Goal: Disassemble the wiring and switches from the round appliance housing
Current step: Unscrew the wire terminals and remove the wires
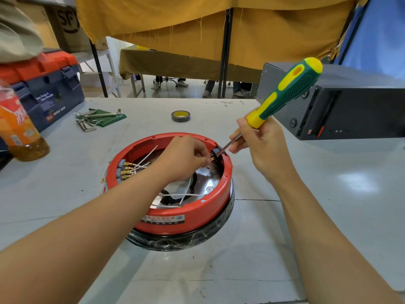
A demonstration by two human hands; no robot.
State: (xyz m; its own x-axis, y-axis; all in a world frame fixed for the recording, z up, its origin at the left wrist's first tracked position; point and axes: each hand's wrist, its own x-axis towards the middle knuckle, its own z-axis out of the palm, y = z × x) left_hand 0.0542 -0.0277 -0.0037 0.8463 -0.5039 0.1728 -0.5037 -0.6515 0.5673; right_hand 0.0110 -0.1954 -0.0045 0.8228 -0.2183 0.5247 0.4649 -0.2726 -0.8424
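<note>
Head view: left hand [186,157] pinching switch [215,153] in red housing [175,218], right hand [260,143] gripping screwdriver [285,91].

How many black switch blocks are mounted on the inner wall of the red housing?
1 is clearly visible: a black switch block on the far right inner wall of the red housing, at the screwdriver tip. Grey terminal blocks sit on the left wall; others may be hidden.

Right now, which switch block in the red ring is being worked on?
The black one on the far right wall, at the screwdriver tip; the grey ones sit untouched at left.
</note>
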